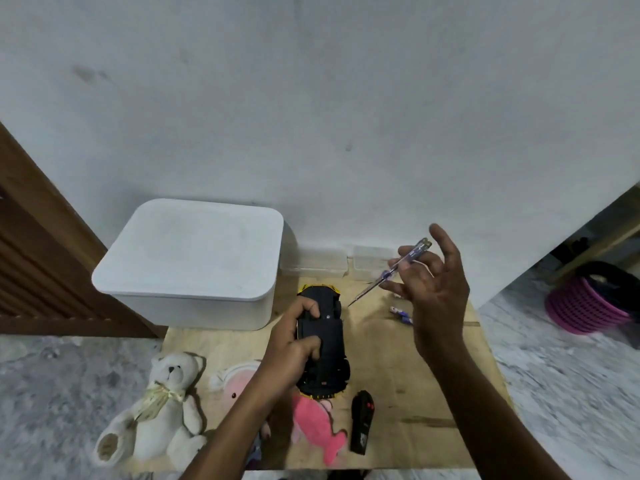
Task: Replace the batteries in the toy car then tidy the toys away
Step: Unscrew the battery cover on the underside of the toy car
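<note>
Toy car point(325, 341) upside down on the wooden bench point(408, 375), black underside up. Left hand point(294, 341) grips its side, fingers clamped on the car. Right hand point(433, 289) raised above the bench, fingers pinching a screwdriver point(391, 271), tip pointing down toward the car, not touching. Batteries point(401, 315) lie just right of the car. White lidded box point(194, 258) behind left; teddy bear point(162, 410), pink plush point(318, 427) and black remote point(362, 422) in front.
</note>
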Demonstrator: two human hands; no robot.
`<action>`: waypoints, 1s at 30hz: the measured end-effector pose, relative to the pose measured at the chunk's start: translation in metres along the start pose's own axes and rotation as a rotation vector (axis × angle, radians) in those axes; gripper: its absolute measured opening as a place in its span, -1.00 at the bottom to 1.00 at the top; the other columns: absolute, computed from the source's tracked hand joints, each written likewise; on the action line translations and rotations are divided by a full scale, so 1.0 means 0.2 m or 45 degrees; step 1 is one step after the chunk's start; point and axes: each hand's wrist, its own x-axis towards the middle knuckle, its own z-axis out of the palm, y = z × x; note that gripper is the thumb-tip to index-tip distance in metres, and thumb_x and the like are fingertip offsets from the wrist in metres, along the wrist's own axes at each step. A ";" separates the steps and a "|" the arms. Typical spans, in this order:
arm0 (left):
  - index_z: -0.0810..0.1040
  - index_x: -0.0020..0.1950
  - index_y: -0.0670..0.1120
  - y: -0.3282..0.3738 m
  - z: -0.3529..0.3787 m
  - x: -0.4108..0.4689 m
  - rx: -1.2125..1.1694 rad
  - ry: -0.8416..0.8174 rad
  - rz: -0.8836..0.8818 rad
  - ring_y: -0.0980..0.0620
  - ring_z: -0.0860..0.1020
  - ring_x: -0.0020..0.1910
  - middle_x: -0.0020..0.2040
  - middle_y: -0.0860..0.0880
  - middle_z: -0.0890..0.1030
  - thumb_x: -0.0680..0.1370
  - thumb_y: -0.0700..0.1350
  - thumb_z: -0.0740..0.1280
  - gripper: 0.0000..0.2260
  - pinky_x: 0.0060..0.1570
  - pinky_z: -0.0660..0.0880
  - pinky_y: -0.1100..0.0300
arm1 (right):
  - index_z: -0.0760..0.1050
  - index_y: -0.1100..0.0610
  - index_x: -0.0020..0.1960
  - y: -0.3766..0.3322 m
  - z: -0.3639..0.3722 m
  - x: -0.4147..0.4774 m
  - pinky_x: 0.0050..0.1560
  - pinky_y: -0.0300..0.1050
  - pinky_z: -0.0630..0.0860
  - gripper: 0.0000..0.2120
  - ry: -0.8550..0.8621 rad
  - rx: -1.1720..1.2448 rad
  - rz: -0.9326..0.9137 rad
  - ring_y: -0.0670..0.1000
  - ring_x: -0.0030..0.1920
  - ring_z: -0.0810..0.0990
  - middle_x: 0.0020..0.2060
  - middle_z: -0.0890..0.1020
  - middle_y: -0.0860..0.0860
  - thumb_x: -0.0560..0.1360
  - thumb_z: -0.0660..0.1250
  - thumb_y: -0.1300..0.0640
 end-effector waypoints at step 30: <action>0.39 -0.07 0.10 -0.12 0.04 0.20 0.006 -0.012 -0.149 0.08 0.52 -0.23 -0.18 0.20 0.57 0.38 -0.22 0.27 -0.76 -0.28 0.49 0.12 | 0.54 0.17 0.08 1.06 -0.50 0.09 -0.06 -0.05 0.46 -0.74 0.479 -0.922 0.760 0.08 -0.12 0.56 -0.14 0.60 0.07 0.48 0.49 0.07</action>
